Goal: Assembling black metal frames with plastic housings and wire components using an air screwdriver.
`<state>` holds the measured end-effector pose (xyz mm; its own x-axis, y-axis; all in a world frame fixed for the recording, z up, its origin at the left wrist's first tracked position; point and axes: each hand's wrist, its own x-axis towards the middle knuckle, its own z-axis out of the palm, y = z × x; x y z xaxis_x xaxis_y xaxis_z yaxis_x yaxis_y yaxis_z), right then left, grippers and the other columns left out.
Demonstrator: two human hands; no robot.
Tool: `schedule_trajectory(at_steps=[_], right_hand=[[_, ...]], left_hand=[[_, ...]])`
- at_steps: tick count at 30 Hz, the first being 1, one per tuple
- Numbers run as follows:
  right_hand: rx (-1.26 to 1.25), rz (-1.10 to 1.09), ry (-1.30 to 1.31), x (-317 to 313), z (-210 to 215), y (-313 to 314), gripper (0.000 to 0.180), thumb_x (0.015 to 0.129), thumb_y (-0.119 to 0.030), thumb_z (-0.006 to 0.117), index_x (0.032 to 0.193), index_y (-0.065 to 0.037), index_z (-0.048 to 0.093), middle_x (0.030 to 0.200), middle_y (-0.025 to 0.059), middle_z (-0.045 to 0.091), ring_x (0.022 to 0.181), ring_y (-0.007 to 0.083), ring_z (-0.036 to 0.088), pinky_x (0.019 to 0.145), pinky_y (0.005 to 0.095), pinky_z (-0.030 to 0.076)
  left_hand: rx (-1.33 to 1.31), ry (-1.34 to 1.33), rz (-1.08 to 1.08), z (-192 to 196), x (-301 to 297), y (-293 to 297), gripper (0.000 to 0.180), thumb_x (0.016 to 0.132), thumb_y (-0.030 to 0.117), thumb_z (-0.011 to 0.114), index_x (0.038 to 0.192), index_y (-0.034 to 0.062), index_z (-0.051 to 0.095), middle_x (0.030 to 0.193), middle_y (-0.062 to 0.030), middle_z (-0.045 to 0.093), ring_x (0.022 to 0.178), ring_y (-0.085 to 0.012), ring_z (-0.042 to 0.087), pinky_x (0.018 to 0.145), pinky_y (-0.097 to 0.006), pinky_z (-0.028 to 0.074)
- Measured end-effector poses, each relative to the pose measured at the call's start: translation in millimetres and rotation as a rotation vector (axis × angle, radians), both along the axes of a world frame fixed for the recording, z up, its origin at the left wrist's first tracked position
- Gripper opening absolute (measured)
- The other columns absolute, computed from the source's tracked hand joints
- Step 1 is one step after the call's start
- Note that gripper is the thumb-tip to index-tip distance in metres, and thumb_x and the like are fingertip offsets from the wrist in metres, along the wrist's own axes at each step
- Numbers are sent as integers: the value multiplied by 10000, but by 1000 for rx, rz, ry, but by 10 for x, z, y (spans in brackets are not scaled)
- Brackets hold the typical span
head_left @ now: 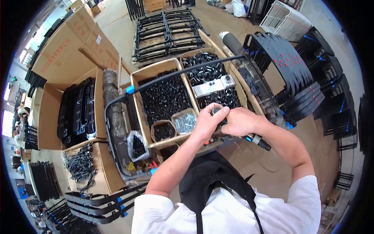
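Note:
My left hand point(208, 124) is closed on a small black round-headed part point(216, 110), its thumb reaching across to my other hand. Pressed up beside it, my right hand point(242, 122) wraps around a black and silver cylindrical tool point(257, 141), whose end sticks out below the fist toward the lower right. Most of the tool is hidden by the fingers. Both hands are over the near edge of a wooden bin point(134, 84) filled with black round-headed parts. A black tubular frame point(183, 71) lies across the bin, with blue tape at its corners.
Inside the bin are a silver metal bracket point(214, 86) and a small box of screws point(185, 123). At the left stand a cardboard carton point(99, 113) with black panels and a cable bundle point(82, 162). Black frames point(167, 31) lie ahead; curved panels point(286, 64) stand at right.

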<state>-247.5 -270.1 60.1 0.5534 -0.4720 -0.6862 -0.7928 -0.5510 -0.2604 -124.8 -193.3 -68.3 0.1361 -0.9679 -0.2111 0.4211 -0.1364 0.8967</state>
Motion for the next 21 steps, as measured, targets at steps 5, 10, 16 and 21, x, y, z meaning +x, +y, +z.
schedule_trajectory(at_steps=[5, 10, 16, 21], right_hand=[[-7, 33, -98, -632, -239, 387, 350, 842, -260, 641, 855, 85, 698, 888, 280, 740, 862, 422, 742, 806, 505, 585], [-42, 29, -242, -910, -362, 645, 352, 845, -263, 647, 887, 83, 701, 904, 296, 733, 872, 442, 734, 813, 520, 579], [-66, 12, -260, -1023, -526, 736, 365, 847, -265, 641, 909, 89, 702, 917, 296, 737, 883, 447, 732, 827, 520, 579], [-63, 38, -207, -1038, -438, 815, 387, 870, -284, 618, 970, 64, 753, 998, 286, 759, 976, 441, 740, 909, 515, 576]], left_hand=[[59, 98, -6, 62, -529, 504, 243, 993, 289, 801, 1039, 73, 699, 855, 65, 604, 768, -42, 504, 661, -247, 429], [19, 25, 55, -89, -782, 720, 255, 991, 297, 801, 1044, 71, 697, 860, 60, 609, 772, -42, 512, 673, -243, 437], [21, -31, 89, -146, -872, 799, 239, 992, 276, 793, 1048, 65, 696, 869, 53, 610, 773, -51, 519, 679, -252, 452], [-22, -81, 92, -217, -890, 860, 236, 984, 276, 797, 1038, 72, 692, 874, 53, 611, 778, -49, 516, 679, -251, 454]])
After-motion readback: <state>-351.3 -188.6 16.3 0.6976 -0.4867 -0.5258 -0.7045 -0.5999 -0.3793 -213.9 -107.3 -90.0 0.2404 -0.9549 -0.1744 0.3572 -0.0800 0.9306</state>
